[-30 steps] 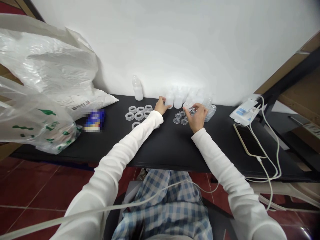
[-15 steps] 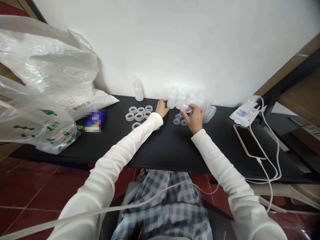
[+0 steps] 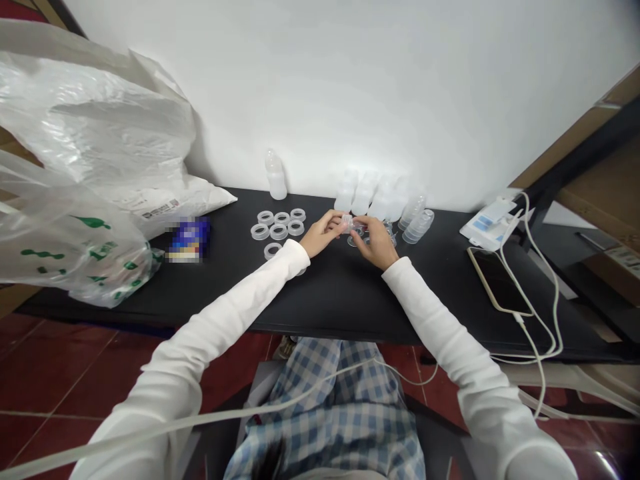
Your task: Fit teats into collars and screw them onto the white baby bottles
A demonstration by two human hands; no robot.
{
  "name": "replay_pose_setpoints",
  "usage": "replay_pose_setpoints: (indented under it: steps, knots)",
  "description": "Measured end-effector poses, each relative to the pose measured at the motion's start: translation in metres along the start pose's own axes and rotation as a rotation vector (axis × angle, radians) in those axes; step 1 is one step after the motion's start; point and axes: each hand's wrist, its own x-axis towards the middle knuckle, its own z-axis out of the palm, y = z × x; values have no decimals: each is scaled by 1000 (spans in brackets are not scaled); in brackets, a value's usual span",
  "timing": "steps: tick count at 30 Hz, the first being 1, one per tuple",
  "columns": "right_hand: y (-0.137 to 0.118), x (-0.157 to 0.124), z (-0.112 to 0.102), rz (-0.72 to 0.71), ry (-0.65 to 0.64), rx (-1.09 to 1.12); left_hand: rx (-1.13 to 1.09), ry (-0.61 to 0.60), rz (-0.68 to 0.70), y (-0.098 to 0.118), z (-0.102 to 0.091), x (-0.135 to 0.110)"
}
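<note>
My left hand [image 3: 324, 233] is closed around a small clear ribbed plastic piece [image 3: 347, 222], which looks like a threaded bottle neck or collar. Against its right side, my right hand [image 3: 377, 241] is closed in a pinch; its fingers hide what they hold. Clear round flanged teats [image 3: 355, 239] lie just beneath the fingertips, partly covered. Behind the hands, several milky baby bottles [image 3: 364, 193] stand along the wall. To their right are clear domed caps [image 3: 419, 227]. Several translucent collar rings [image 3: 279, 231] lie left of my left hand, some partly under the sleeve.
One assembled bottle [image 3: 275, 177] stands apart near the wall. Large plastic bags [image 3: 100, 147] and a blue packet [image 3: 189, 239] occupy the left side. On the right lie a phone [image 3: 500, 281], white cables [image 3: 554, 287] and a white box [image 3: 490, 223]. The black tabletop's front edge [image 3: 330, 333] is close to my lap.
My left hand has come away from the bottles toward my right hand and now grips the clear ribbed piece. The right hand has shifted slightly left and down, and both hands meet.
</note>
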Motion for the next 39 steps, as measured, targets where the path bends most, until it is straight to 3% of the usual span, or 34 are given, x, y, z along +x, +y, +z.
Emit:
replay_pose_setpoints:
  steps: [13, 18, 23, 28, 33, 39]
  knots:
    - [-14, 0, 8, 73, -47, 110, 60, 18, -135, 13, 3, -3]
    - [-20, 4, 1, -30, -153, 28, 191, 49, -218, 15, 4, -6]
    - [-17, 9, -10, -172, -223, -107, 434, 57, -274, 18, -7, -5]
    - [3, 11, -24, 74, -98, -308, 584, 34, -120, 13, -27, -7]
    - [33, 10, -34, 303, -6, -357, 491, -115, -67, -2, -46, -12]
    - [48, 10, -39, 380, -32, -340, 520, -200, -16, 0, -59, -15]
